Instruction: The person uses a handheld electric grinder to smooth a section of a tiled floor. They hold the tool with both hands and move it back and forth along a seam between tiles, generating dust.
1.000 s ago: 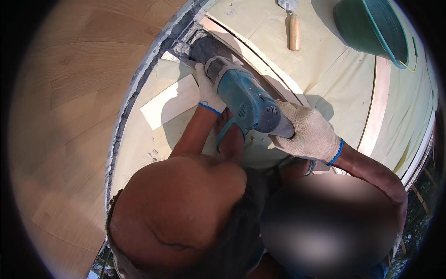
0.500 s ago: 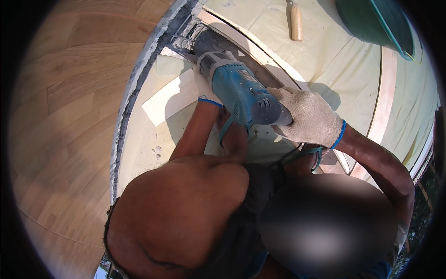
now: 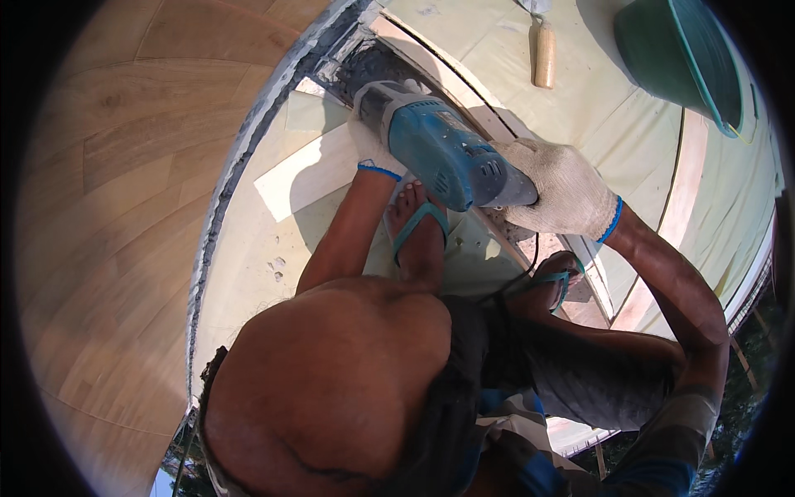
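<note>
I squat over a pale floor and hold a blue and grey power grinder with both gloved hands. My right hand, in a white glove with a blue cuff, grips the tool's rear end. My left hand, gloved the same way, holds the front body from the far side and is mostly hidden by the tool. The tool's head points into a dark, rough groove where the floor meets the wooden panel. My left foot, in a teal flip-flop, sits just below the grinder.
A wooden panel fills the left. A white board strip lies by my left forearm. A trowel with a wooden handle and a green tub stand at the top right. My right foot rests on a plank.
The grinder and both hands have shifted slightly up and to the right along the groove. My left foot now shows more fully under the tool.
</note>
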Available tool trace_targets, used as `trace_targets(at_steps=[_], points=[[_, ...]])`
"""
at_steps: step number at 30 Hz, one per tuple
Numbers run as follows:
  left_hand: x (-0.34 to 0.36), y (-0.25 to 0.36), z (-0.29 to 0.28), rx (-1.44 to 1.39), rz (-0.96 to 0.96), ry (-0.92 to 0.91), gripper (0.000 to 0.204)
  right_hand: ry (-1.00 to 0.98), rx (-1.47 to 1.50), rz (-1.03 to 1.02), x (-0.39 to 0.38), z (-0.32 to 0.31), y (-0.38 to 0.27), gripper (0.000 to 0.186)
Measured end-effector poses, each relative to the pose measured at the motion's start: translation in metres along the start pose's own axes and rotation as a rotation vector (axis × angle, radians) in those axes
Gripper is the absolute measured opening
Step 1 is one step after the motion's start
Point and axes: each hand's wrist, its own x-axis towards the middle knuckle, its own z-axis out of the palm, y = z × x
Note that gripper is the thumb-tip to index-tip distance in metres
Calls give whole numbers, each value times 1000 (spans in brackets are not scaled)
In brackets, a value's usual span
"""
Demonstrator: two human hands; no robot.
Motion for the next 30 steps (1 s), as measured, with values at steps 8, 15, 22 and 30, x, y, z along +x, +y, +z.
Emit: trace_targets(at_steps=[8,15,22,30], points=[[2,-1,-3,772,208,-33,64,-63,-98,3,9,-9,2,78],[-4,0,0,429,17,-153,66,-82,-69,-6,14,-14,-3,75],[-12,-24,11,343,45,-21,66,-87,-51,34,12,-12,-15,72],[4,-33,8,389,107,123,50,-74,-39,74,7,-5,1,73]])
